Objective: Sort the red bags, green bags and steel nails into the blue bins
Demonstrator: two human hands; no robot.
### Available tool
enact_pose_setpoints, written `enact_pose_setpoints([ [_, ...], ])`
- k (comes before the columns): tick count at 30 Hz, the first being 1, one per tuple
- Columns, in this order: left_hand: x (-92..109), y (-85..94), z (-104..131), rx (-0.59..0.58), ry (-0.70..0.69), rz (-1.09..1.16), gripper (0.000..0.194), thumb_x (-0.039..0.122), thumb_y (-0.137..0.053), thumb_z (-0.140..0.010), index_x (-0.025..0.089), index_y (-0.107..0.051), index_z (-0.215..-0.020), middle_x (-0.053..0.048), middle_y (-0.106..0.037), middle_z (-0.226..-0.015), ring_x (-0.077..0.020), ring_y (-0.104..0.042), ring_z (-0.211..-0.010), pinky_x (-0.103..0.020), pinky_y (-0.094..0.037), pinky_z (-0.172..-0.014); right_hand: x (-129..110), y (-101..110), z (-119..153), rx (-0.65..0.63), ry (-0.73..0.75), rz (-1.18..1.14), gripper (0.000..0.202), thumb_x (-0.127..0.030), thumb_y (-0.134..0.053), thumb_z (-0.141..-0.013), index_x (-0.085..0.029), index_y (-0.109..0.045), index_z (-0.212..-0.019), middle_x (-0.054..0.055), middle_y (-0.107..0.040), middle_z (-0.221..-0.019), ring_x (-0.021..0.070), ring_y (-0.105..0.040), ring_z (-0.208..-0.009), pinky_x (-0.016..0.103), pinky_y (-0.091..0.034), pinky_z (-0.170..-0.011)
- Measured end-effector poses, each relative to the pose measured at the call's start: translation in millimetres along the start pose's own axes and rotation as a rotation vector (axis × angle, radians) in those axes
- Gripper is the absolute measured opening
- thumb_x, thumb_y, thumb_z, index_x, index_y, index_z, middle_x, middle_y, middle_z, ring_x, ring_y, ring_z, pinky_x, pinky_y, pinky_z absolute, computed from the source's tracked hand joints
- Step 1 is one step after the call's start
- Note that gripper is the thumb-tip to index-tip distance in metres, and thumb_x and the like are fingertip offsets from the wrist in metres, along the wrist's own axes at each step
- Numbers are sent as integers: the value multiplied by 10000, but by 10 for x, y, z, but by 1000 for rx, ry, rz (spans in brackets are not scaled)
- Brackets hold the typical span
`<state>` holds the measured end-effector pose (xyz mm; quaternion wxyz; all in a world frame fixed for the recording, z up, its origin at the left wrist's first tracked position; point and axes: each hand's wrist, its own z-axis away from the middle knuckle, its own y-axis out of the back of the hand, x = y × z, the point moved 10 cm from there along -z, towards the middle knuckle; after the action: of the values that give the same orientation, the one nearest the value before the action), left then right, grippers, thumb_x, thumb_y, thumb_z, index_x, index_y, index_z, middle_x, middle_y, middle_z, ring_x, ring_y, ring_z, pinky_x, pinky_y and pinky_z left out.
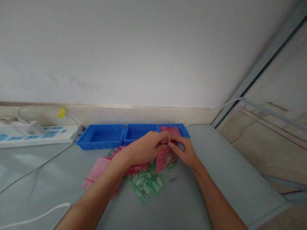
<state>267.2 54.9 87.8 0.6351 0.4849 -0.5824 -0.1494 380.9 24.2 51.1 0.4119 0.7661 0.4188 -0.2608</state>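
Observation:
My left hand [147,145] and my right hand [187,152] meet at the top of a small pink plastic bag [162,160], fingers closed on its upper edge. The bag hangs just below the fingertips, with something darker inside it that I cannot make out. Beneath lie green plastic bags [145,185] holding small metal pieces. More pink bags [97,171] are spread under and beside my left forearm. A small metal piece [173,179] lies loose on the table, right of the green bags.
Three blue trays stand in a row by the wall: a left tray [82,141], a middle tray [141,126] and a right tray [185,131] with pink plastic in it. A white power strip [64,135] and cables are at left. The grey table [230,179] ends at right.

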Motion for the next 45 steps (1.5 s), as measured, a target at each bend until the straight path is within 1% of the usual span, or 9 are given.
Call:
enact_pose_setpoints([
  [6,68,301,38,172,-69,123,253,194,-489,-950,233,-581,-1183,-3,-721,-931,-162,-659,-834,-258,-479,-772,327,-87,32,-29,-273,-472,410,-388,-892,-693,-269,-757,-1061,24,-788,-1001,225,-733,-860,363,-609,-798],
  [13,-133,577,110,305,18,48,191,209,-480,-924,198,-624,-1048,4,-690,-786,-150,-623,-715,-243,-450,-673,262,-139,37,-51,-392,-714,908,-297,-914,-672,-402,-456,-1448,-26,-735,-908,171,-685,-687,274,-595,-544],
  [16,-201,597,118,306,50,60,186,212,-506,-909,194,-633,-1043,0,-701,-775,-149,-636,-695,-238,-450,-647,275,-123,31,-20,-385,-705,799,-300,-912,-672,-371,-552,-1382,-7,-748,-952,171,-697,-707,279,-603,-564],
  [21,-273,586,110,312,95,44,202,262,-533,-919,197,-640,-1077,-27,-738,-893,-156,-669,-720,-251,-495,-673,392,-76,13,54,-355,-641,309,-328,-917,-641,-250,-789,-912,19,-773,-949,171,-701,-725,297,-616,-619],
  [26,-367,607,113,364,96,10,344,315,-499,-950,192,-589,-1258,-92,-697,-1170,-165,-697,-793,-283,-539,-732,514,252,12,311,-260,-359,252,-401,-837,-740,-227,-794,-917,41,-770,-915,190,-695,-742,337,-611,-676],
  [29,-456,536,106,277,135,-97,368,336,-529,-944,180,-607,-1268,-108,-700,-1167,-179,-690,-780,-301,-534,-742,454,421,33,406,-167,-63,250,-415,-747,-831,-206,-786,-964,63,-762,-909,203,-685,-766,363,-586,-750],
  [34,-639,283,159,-53,278,-284,216,297,-593,-918,198,-768,-1000,-63,-765,-877,-220,-697,-788,-299,-499,-733,269,469,47,423,-4,364,254,-380,-627,-928,-207,-786,-1024,102,-771,-975,257,-659,-926,427,-525,-897],
  [39,-714,251,267,-166,380,-409,288,237,-663,-838,189,-778,-1097,-107,-772,-1053,-253,-716,-925,-299,-515,-795,323,324,30,290,-25,594,333,-351,-483,-1011,-235,-775,-1119,109,-762,-1118,321,-532,-1223,541,-401,-1051],
  [45,-698,194,364,-287,471,-400,376,243,-683,-800,157,-759,-1158,-134,-782,-993,-261,-740,-890,-292,-531,-742,374,195,65,164,-93,725,415,-485,-429,-1035,-268,-769,-1132,95,-518,-1534,358,-344,-1445,618,-291,-1110],
])
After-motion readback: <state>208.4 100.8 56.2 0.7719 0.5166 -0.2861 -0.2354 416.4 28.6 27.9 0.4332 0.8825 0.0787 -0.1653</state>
